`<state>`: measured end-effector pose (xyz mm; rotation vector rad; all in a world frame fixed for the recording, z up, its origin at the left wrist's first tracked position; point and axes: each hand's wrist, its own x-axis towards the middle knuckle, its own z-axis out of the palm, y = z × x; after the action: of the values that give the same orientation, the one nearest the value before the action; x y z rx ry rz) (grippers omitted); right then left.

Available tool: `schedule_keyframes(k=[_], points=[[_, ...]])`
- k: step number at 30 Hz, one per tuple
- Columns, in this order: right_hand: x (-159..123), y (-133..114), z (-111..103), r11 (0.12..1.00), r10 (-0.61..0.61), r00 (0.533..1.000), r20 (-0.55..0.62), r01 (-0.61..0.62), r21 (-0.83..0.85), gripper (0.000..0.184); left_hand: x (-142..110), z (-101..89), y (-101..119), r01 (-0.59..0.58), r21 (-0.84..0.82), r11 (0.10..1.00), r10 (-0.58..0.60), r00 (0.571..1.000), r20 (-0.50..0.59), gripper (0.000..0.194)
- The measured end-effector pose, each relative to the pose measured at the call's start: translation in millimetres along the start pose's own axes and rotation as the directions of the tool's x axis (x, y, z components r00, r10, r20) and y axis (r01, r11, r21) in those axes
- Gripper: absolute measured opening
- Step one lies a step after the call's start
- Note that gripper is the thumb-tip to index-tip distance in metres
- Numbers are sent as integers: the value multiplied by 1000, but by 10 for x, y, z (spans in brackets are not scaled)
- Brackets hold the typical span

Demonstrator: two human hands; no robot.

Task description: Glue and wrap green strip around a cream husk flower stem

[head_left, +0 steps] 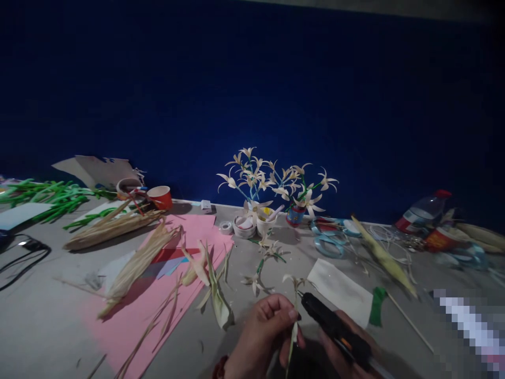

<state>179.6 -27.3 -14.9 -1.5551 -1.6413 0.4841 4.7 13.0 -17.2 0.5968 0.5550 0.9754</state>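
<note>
My left hand [266, 329] is closed in a pinch on a thin pale husk flower stem [294, 316] that stands upright near the table's front edge. My right hand [347, 350] grips a black glue gun [335, 326], and its nozzle points left, touching the stem just below the small flower head. Both hands are at the bottom centre of the view. A little behind them lie loose small husk flowers [258, 279].
A bunch of finished cream flowers [272, 181] stands in cups at the back centre. Pink paper [158, 300] with dried husk bundles [134, 263] lies left. Green stems [47, 197], red cup [160, 197], tape rolls, blue scissors [329, 239], white paper [341, 289], a bottle [422, 210].
</note>
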Motion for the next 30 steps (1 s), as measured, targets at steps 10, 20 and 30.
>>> schedule_keyframes(k=[10,20,30], points=[[35,5,-13,981,-189,982,-28,188,-49,42,15,-38,-49,4,2,1000,-4,1000,28,32],[37,5,-1,946,-292,955,-46,281,-162,39,9,-14,-6,-5,19,1000,5,1000,-8,34],[12,99,-33,896,-384,923,41,383,-224,32,-8,5,7,2,30,1000,-1,1000,-8,35]])
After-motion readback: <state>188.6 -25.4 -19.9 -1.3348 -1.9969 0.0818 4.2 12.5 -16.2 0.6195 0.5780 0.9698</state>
